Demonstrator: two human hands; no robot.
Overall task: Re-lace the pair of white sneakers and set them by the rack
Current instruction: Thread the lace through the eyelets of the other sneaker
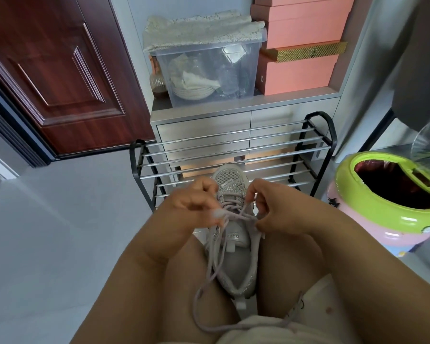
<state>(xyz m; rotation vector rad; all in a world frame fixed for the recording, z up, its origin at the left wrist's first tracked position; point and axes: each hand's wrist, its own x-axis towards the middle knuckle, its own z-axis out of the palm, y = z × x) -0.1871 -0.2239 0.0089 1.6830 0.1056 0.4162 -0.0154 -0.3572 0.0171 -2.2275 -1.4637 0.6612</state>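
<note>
One white, glittery sneaker (236, 259) lies between my knees, toe pointing away toward the shoe rack (233, 155). Its pale lace (209, 289) is threaded through the upper eyelets, and long loose ends trail down over my left thigh and lap. My left hand (191, 207) pinches the lace at the left side of the tongue. My right hand (273, 207) pinches the lace at the right eyelets. Only this one sneaker is in view.
The black metal rack with chrome bars stands just ahead against a grey drawer cabinet (204, 122). A green and pink bin (387, 197) sits at the right. A dark red door (60, 70) is at the left, with grey floor (60, 232) beside me.
</note>
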